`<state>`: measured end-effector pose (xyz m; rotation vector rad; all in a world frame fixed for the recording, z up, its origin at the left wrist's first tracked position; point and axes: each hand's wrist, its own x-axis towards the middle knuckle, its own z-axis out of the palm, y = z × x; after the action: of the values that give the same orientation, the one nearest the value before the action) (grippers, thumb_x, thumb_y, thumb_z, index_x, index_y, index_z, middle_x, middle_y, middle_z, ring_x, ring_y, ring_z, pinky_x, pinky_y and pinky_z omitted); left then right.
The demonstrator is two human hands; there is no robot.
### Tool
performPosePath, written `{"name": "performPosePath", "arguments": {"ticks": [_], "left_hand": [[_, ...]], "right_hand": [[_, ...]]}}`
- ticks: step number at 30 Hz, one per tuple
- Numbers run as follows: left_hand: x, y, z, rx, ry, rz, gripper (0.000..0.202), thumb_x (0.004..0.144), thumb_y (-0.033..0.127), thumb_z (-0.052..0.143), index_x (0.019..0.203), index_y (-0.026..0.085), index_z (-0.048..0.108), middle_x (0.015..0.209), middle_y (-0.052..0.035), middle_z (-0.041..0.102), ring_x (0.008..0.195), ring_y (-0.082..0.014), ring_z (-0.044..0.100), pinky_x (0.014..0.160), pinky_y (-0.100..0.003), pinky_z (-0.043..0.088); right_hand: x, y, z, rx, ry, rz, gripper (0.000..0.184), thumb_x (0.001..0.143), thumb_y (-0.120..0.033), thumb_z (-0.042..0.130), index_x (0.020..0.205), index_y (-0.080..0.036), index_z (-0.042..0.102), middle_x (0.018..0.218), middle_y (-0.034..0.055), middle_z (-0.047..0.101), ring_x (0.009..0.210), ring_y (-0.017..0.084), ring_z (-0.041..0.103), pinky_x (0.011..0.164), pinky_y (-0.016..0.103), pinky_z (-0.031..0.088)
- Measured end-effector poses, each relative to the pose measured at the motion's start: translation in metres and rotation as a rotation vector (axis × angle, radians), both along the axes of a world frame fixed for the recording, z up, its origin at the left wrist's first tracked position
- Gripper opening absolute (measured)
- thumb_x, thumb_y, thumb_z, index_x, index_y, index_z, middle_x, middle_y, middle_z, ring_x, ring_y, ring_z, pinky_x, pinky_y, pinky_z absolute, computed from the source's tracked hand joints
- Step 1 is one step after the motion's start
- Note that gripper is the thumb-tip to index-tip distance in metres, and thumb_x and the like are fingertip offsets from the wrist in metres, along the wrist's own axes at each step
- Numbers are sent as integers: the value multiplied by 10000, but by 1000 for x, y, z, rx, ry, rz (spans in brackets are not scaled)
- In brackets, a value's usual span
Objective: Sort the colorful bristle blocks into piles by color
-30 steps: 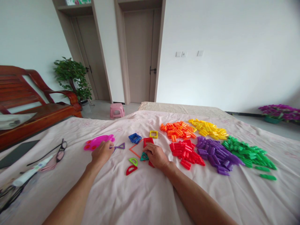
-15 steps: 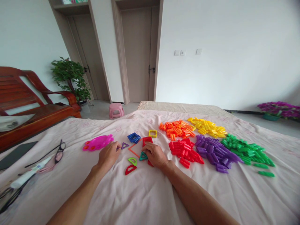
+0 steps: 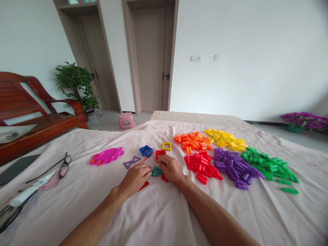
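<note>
My left hand (image 3: 137, 177) has its fingers drawn together just left of a teal triangle frame (image 3: 157, 175); whatever they pinch is hidden. Under it, a green piece (image 3: 148, 179) and a red half-ring (image 3: 144, 186) are partly covered. My right hand (image 3: 171, 169) is curled, with its fingertips between the teal triangle and a red square frame (image 3: 160, 151); I cannot make out what it grips. Part of another red piece (image 3: 164, 178) shows below that hand. Two purple triangle frames (image 3: 127, 162) lie beyond my left hand, and a thin orange edge (image 3: 146, 158) lies near the blue square frames (image 3: 146, 147).
A yellow square frame (image 3: 166, 143) lies farther back. Rightward are piles of orange (image 3: 193, 141), yellow (image 3: 227, 139), red (image 3: 202, 164), purple (image 3: 232, 165) and green (image 3: 269, 162) plastic pieces. Leftward lie a magenta tray (image 3: 110, 155), eyeglasses (image 3: 64, 167) and a white stick-shaped device (image 3: 33, 189).
My left hand has moved right and nearer, away from the purple triangles, which now both show. It covers most of the green and red half-rings. My right hand has hardly moved.
</note>
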<state>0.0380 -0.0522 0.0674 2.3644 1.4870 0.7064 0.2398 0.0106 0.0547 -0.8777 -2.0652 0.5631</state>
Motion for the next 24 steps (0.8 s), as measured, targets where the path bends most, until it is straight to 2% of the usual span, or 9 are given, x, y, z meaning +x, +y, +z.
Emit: {"name": "performPosePath", "arguments": {"ticks": [3,8,10,14,16,18,21,24], "left_hand": [[-3,1,1,44,-42,142,270,946,282,467,938,240,734,944,-67,737,922,-203,677,870,-320,490],[-16,18,5,247,-255,384,328,913,251,501,1213,199,622,1237,-100,665,1174,-210,609,1017,-327,469],[-22,32,2,222,-274,438,431,877,256,555,1300,171,564,1330,-127,618,1260,-232,564,1068,-362,448],[-29,59,-9,38,-245,463,639,832,302,638,1419,124,459,1441,-176,538,1341,-265,511,1092,-385,432],[-29,67,-11,-36,-222,462,662,828,315,652,1427,115,455,1434,-174,551,1324,-259,532,1067,-359,448],[-27,71,-10,-72,-200,472,599,825,308,658,1382,139,516,1372,-145,614,1263,-246,584,1027,-332,468],[-22,71,-4,-76,-182,489,462,823,316,662,1267,195,617,1242,-98,699,1152,-234,648,951,-310,492],[-16,68,2,-60,-154,516,423,813,350,671,1210,205,649,1183,-95,719,1098,-241,661,905,-313,488]], "right_hand": [[1,3,-2,-6,69,-47,330,750,-15,500,877,-221,724,921,25,712,869,168,646,835,289,491],[5,14,-7,-31,214,-196,314,770,-67,492,883,-225,739,917,27,718,882,182,651,833,308,503],[6,17,-8,-35,254,-213,305,764,-79,490,863,-225,739,906,27,722,883,189,655,829,311,509],[6,17,-7,-22,295,-197,304,748,-83,475,821,-228,732,865,22,715,843,185,652,811,310,514],[6,15,-6,-18,297,-190,318,741,-78,463,816,-228,733,854,22,710,825,180,647,805,308,511],[6,15,-6,-25,297,-186,338,731,-70,452,824,-226,737,862,24,710,825,178,646,799,304,509],[5,15,-6,-41,302,-176,344,718,-67,447,824,-219,736,870,26,710,836,179,646,792,301,506],[5,14,-4,-49,295,-165,333,715,-71,451,816,-212,735,858,29,705,830,180,641,793,306,505]]}}
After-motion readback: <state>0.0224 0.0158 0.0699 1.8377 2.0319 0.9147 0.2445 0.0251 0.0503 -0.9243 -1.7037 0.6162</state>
